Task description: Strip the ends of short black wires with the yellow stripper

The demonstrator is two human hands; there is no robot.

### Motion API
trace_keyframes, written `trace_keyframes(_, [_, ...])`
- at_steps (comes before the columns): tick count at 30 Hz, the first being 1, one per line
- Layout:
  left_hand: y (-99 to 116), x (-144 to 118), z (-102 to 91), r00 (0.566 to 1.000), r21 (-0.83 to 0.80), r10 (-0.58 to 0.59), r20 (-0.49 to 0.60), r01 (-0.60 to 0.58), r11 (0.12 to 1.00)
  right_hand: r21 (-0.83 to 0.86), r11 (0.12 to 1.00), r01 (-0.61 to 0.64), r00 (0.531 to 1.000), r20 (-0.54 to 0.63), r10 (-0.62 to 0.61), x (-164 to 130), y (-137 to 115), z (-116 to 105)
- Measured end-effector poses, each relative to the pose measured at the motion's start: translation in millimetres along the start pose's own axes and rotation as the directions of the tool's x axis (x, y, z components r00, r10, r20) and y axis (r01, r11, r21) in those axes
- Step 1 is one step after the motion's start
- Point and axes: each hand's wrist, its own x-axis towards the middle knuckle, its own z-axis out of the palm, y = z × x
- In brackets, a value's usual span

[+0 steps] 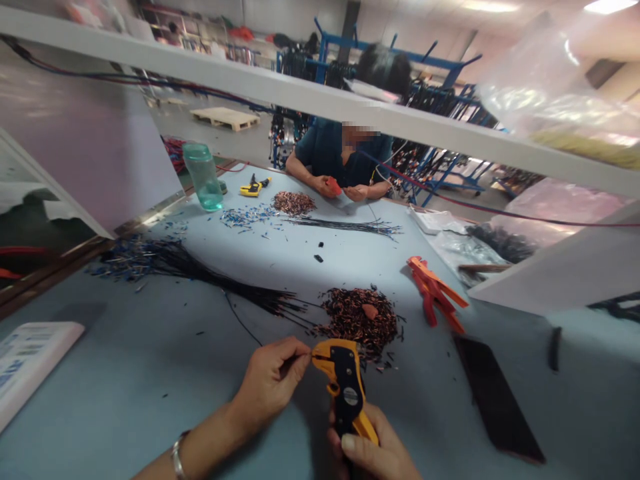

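Green bottle (203, 177), red pliers (435, 292), dark phone (495, 399), co-worker's hands (343, 190) across the table (125, 373)

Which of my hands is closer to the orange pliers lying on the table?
Right. The right hand grips the yellow stripper, nearer the orange pliers; the left hand sits farther left.

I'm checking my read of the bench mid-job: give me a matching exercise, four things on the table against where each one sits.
Things:
1. yellow and black wire stripper
2. green plastic bottle
3. orange hand tool
4. dark phone

Places:
A. lying flat at the near right of the table
B. standing upright at the far left of the table
C. gripped in the right hand, its head at the left hand fingers
D. lying right of the near pile of wire scraps

Pairs: 1-C, 2-B, 3-D, 4-A
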Motion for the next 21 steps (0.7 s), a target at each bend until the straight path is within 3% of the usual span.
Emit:
trace_keyframes(7, [-2.9,-3.4,1.0,1.000,-0.019,-0.008,0.030,0.009,1.000,-0.013,1.000,-0.023,0.995,-0.096,0.021,-2.5,2.9,3.8])
trace_keyframes(13, [-6.3,-2.6,3.2,0.999,-0.003,-0.007,0.032,0.008,1.000,-0.101,0.994,0.041,0.993,-0.102,-0.051,2.3,6.5,2.3])
trace_keyframes(21, [-5.2,-2.4,5.6,1.000,0.034,0.020,-0.003,-0.020,0.999,0.038,0.999,0.014,0.997,-0.078,-0.011,5.3,4.1,1.4])
